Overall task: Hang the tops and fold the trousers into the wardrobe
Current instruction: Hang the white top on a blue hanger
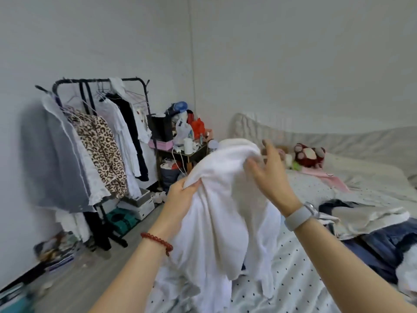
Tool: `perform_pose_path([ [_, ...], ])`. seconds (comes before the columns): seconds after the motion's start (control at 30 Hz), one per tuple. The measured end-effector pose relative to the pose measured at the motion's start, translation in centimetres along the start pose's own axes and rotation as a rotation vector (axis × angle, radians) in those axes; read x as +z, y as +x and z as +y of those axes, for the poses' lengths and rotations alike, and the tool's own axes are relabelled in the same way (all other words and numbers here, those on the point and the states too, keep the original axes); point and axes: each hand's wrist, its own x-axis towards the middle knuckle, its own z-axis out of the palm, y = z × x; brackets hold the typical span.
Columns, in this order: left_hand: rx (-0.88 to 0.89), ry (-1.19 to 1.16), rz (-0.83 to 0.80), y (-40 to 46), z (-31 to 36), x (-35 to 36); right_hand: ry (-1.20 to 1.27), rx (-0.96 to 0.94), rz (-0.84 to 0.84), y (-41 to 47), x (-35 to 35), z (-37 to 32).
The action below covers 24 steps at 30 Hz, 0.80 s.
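Head view: left hand (180, 195) pinches a white top (221, 199) mid-frame, right hand (268, 172) loose-fingered at its collar. Rack (99, 80) upper left already holds several tops; a clothes pile (370, 227) at right looks left to do.

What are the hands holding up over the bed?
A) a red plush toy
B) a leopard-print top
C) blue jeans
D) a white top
D: the left hand grips a white top and the right hand touches it; the leopard-print top hangs on the clothes rack.
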Motion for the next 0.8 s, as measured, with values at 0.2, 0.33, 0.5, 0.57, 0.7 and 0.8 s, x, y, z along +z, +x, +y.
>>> perform_pose_path([
  [0.2,-0.128,-0.123,0.377,-9.6,4.0,-0.7,0.171,-0.306,-0.792,-12.8,-0.1,-0.4],
  [0.33,-0.053,-0.103,0.512,-14.8,7.9,-1.8,0.241,-0.423,-0.807,-16.3,0.9,-3.9],
  [0.5,0.023,0.011,0.505,-24.1,11.1,-4.4,0.543,-0.401,-0.719,-19.4,0.5,-9.9],
  [0.57,0.012,0.165,0.486,-29.8,11.6,-5.7,0.648,-0.339,-0.734,-21.7,-0.1,-12.6],
  [0.7,-0.166,0.284,0.455,-43.0,9.5,-4.7,0.803,-0.152,-0.888,-27.4,-1.8,-16.1],
  [0.8,-0.269,0.376,0.642,-49.8,6.1,-2.8,0.795,-0.120,-0.989,-32.5,-2.4,-17.0],
])
